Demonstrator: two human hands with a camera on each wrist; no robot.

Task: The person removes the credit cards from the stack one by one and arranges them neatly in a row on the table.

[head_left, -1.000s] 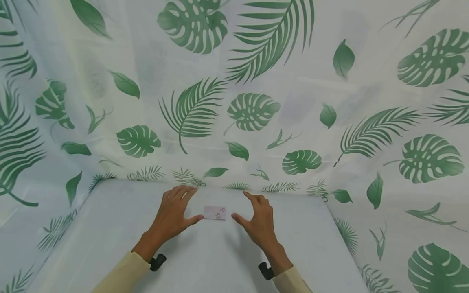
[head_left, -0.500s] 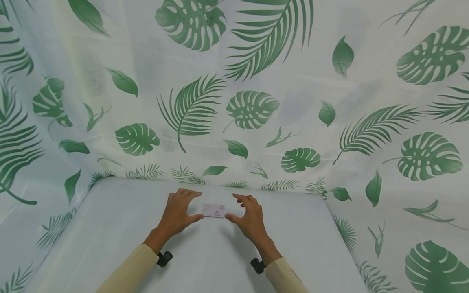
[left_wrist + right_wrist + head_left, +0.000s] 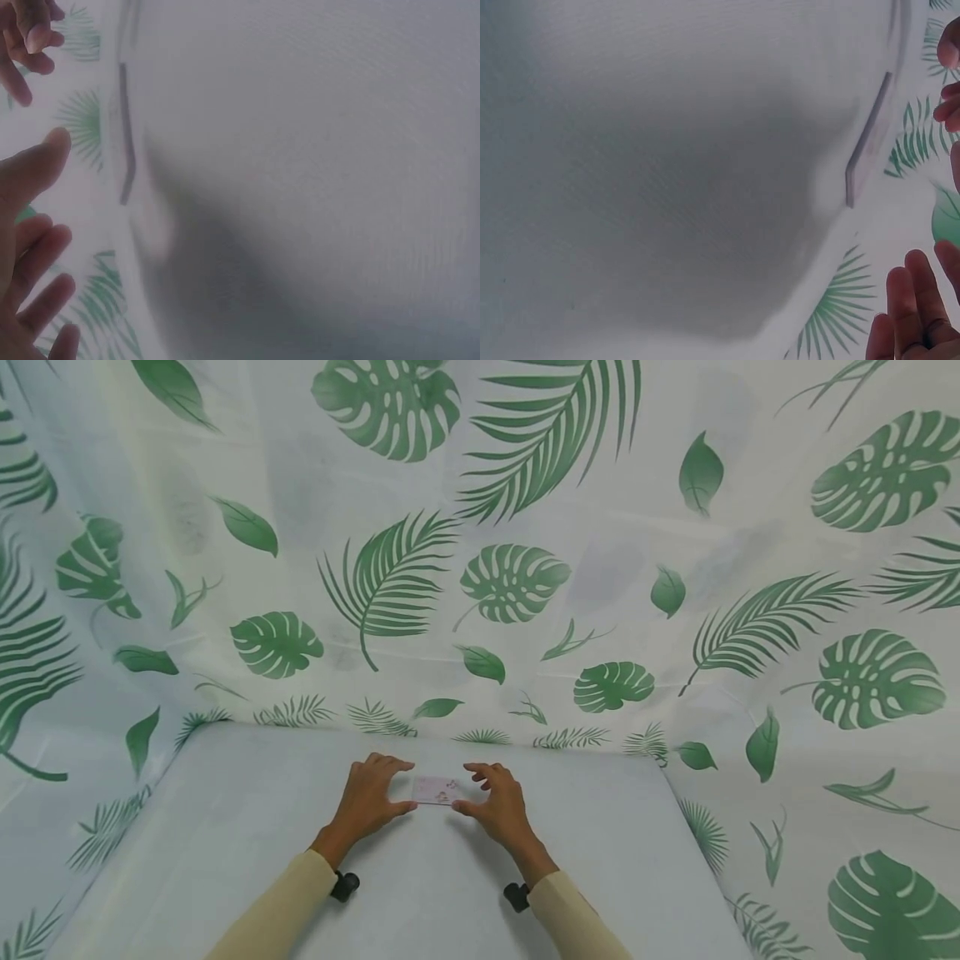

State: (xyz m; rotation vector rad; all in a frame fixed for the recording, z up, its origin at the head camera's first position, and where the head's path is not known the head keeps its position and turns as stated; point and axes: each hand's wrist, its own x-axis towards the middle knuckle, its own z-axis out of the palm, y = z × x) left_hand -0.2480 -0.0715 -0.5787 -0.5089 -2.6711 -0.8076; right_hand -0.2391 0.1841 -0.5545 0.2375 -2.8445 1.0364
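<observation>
A thin, flat pink rectangular box (image 3: pixel 435 790) with small reddish printed flowers lies on the white table. My left hand (image 3: pixel 365 802) is at its left side, thumb and fingers spread in a wide C. Mirroring it on the right, my right hand (image 3: pixel 501 810) has its thumb tip overlapping the box's near right corner in the head view and its fingers arched above. Both wrist views show the box edge-on, with the thumb (image 3: pixel 37 172) of the left hand and the fingers (image 3: pixel 911 300) of the right hand apart from it. Nothing is held between the fingers of either hand.
The white table (image 3: pixel 247 827) ends at a hanging white cloth (image 3: pixel 555 693) printed with green leaves, which rises behind and on both sides. A black wrist mount (image 3: pixel 345 887) sits at the left cuff, another mount (image 3: pixel 517 897) at the right.
My right hand has moved left, closer to the box, and its fingers have bent inward. My left hand has shifted slightly right. The box stays on the table.
</observation>
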